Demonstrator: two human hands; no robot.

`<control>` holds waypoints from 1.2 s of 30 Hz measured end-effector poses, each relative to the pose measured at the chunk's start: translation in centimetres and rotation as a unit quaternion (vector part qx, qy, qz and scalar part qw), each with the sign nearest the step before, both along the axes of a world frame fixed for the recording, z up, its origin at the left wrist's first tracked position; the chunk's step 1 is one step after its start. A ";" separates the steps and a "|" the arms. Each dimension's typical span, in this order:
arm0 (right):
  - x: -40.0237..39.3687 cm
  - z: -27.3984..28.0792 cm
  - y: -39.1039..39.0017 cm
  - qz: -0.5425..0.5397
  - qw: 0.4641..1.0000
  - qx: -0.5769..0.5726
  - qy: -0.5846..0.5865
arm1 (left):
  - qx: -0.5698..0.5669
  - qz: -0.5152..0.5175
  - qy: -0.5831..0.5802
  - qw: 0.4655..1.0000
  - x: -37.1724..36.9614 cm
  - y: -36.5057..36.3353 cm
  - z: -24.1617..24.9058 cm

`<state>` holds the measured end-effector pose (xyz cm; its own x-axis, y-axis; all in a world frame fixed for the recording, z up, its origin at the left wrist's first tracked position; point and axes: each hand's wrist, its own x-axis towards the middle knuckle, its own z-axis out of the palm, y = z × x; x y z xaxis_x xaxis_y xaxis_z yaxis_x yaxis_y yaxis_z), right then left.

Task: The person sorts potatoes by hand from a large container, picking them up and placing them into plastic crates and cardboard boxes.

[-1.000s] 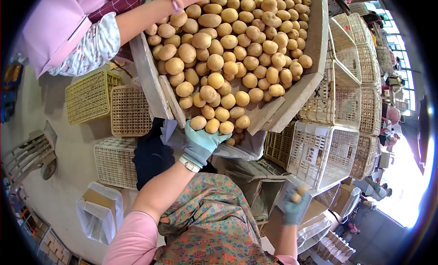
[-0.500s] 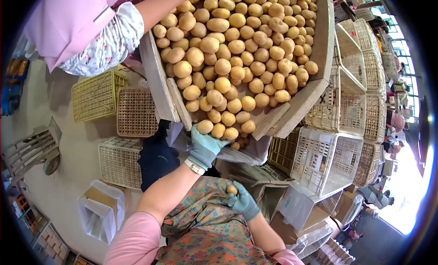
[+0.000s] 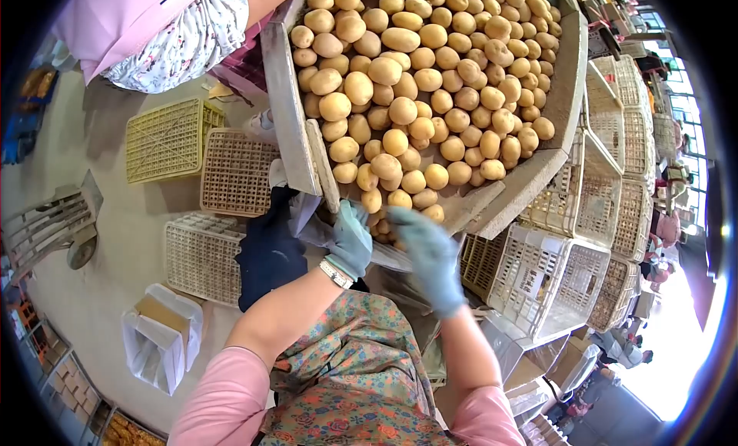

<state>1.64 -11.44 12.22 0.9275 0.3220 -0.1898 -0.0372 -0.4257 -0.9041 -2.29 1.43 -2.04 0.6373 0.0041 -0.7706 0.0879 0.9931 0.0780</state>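
Observation:
Many round yellow-brown fruits [image 3: 403, 110] lie heaped in a tray with raised wooden sides [image 3: 523, 186]. At the tray's narrow near opening, my left hand [image 3: 352, 240], in a pale blue-green glove, is beside the lowest fruits; its fingers point up and are partly hidden, so its hold is unclear. My right hand [image 3: 427, 255], gloved alike, reaches over the right part of the opening and is smeared by motion. Whether it holds a fruit cannot be made out. Clear plastic [image 3: 392, 258] hangs below the opening, partly behind my hands.
Plastic crates stand left, a yellow one [image 3: 171, 139] and a brown one [image 3: 237, 173] among them. White crates [image 3: 538, 281] are stacked at right. A lined box [image 3: 163, 334] sits on the floor at lower left. Another person's pink clothing [image 3: 127, 23] shows at upper left.
My right hand has moved up from near the apron, where it held a small fruit, to the tray opening. My left hand has drawn slightly down and right. The whole view has shifted.

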 end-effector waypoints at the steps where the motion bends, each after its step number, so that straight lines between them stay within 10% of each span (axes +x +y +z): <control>1: 0.2 -0.1 3.5 0.083 0.995 0.007 -0.056 | -0.020 -0.006 -0.008 1.000 -0.2 0.1 0.0; 3: 1.4 -3.1 5.6 0.237 0.894 -0.220 -0.312 | -0.036 -0.006 -0.035 0.999 -0.1 -0.1 0.3; 7: 1.7 -2.8 2.5 0.173 0.880 -0.306 -0.318 | -0.095 0.004 -0.065 0.993 0.6 0.3 1.2; 10: 0.7 -2.9 0.1 0.011 0.904 -0.295 -0.310 | -0.199 0.022 -0.105 0.974 0.6 0.7 1.8; 23: -0.9 -1.6 -1.9 -0.003 0.947 -0.250 -0.200 | -0.188 0.008 -0.130 0.974 0.8 1.0 3.3; 27: 2.9 -0.4 3.6 0.097 0.911 -0.238 -0.324 | -0.440 0.114 -0.207 0.866 -0.9 0.5 -1.3; 31: 5.3 -2.9 -0.4 0.025 0.907 -0.300 -0.294 | -0.193 0.006 -0.167 0.967 0.1 0.5 1.9; 36: 3.6 -0.7 -1.3 -0.095 0.867 -0.310 -0.378 | -0.152 0.006 -0.148 0.977 0.8 0.4 2.7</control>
